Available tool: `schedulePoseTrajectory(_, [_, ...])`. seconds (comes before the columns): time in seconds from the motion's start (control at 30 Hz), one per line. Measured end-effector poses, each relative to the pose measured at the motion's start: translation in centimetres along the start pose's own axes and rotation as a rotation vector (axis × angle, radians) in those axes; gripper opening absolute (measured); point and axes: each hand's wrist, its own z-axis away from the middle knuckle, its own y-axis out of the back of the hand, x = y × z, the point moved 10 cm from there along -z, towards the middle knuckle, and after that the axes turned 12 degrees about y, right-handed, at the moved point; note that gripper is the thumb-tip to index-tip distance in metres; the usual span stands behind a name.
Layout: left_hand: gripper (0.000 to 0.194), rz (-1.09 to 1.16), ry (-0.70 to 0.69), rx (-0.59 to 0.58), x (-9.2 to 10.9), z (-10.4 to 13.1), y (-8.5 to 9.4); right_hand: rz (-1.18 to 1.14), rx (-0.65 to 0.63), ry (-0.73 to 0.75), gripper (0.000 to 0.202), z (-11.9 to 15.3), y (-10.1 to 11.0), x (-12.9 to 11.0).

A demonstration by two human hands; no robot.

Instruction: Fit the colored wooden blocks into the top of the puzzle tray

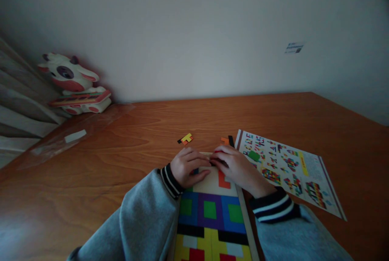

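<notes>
Two small clusters of loose pieces lie beyond the puzzle board [209,188]: yellow, orange and black pieces [186,139] to the left, orange and black ones [227,141] to the right, close to the printed sheet [288,172]. On that sheet, right of the board, rests a green square [254,155]. Far left sits a cow toy [79,84]. Both hands cover the board's far end. The left hand [187,167] is half open, fingers bent, thumb apart; the right hand [235,166] has its fingertips drawn together by something red. Whether either grips a piece, I cannot tell.
</notes>
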Motion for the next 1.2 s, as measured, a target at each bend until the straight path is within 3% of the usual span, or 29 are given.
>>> schedulePoseTrajectory(0.23, [0.009, 0.09, -0.144, -0.063, 1.8, 0.3, -0.7, -0.062, -0.029, -0.037, 0.011, 0.3, -0.2, 0.4])
schedulePoseTrajectory(0.57, [0.012, 0.095, -0.105, -0.091, 1.6, 0.1, -0.9, 0.053, 0.016, -0.013, 0.017, -0.2, 0.5, -0.6])
schedulePoseTrajectory(0.8, [0.034, 0.049, -0.121, -0.357, 2.2, 1.2, -3.7, 0.167, 0.163, -0.239, 0.022, 1.6, 4.0, 3.2])
schedulePoseTrajectory(0.97, [0.027, 0.015, -0.116, -0.249, 1.9, 1.0, -2.8, 0.241, 0.128, -0.378, 0.026, 3.6, 5.4, 6.0])
schedulePoseTrajectory(1.2, [0.024, -0.112, -0.103, -0.158, -0.4, 0.5, -0.4, 0.268, 0.0, -0.415, 0.028, 4.5, 5.1, 7.0])
